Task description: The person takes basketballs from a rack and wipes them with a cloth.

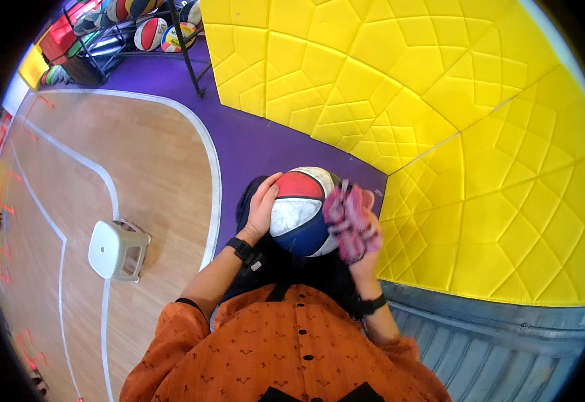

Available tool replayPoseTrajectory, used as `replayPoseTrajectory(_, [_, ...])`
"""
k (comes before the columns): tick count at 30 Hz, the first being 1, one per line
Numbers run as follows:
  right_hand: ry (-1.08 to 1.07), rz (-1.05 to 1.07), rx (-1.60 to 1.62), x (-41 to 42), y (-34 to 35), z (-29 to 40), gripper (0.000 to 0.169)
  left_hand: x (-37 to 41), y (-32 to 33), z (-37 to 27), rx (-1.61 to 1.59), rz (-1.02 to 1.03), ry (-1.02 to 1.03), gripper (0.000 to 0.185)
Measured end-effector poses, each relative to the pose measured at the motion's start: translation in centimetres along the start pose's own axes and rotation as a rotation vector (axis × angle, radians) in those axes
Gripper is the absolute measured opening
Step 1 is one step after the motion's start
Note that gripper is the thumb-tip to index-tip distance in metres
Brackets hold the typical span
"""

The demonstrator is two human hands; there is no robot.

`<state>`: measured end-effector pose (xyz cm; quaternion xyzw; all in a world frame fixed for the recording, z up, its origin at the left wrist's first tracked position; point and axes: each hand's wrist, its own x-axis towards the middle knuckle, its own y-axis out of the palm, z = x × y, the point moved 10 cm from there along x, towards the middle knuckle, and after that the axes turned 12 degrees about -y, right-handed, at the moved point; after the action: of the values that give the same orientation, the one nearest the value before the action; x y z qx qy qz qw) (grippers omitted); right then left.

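Note:
A red, white and blue basketball (297,216) rests at my lap, between my two hands. My left hand (262,206) lies against its left side, fingers spread over the red and white panels. In my right hand (365,256) is a pink striped cloth (350,221), pressed against the ball's right side. The cloth hides most of the right fingers. Both wrists wear black bands.
A white plastic stool (106,248) stands on the wood-look court floor at left. Yellow padded wall panels (423,151) rise ahead and right. A black metal rack (184,50) holds several balls at upper left. Grey-blue ribbed metal (473,336) lies at lower right.

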<state>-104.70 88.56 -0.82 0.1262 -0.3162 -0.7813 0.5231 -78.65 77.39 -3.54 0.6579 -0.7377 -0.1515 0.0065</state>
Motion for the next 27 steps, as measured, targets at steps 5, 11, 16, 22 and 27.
replayPoseTrajectory(5, [-0.630, 0.529, -1.217, -6.5, 9.0, 5.6, 0.033, 1.8, -1.3, 3.8, -0.073, 0.011, -0.148, 0.047])
replayPoseTrajectory(11, [-0.779, 0.888, -1.371, -3.2, 17.3, 5.1, 0.033, 2.7, -0.8, 4.8, -0.167, 0.125, -0.165, 0.046])
replayPoseTrajectory(16, [-0.604, 0.574, -1.233, 2.9, 15.6, 5.0, 0.038, -0.4, -0.6, 2.8, -0.087, 0.059, -0.170, 0.046])
replayPoseTrajectory(22, [0.046, 0.028, -0.711, 5.4, -3.4, -0.8, 0.040, -2.5, 0.3, -0.1, -0.040, 0.084, -0.166, 0.041])
replayPoseTrajectory(27, [0.199, -0.253, -0.055, 0.0, -3.9, -2.5, 0.046, -2.6, -0.1, 2.5, -0.264, 0.113, -0.275, 0.041])
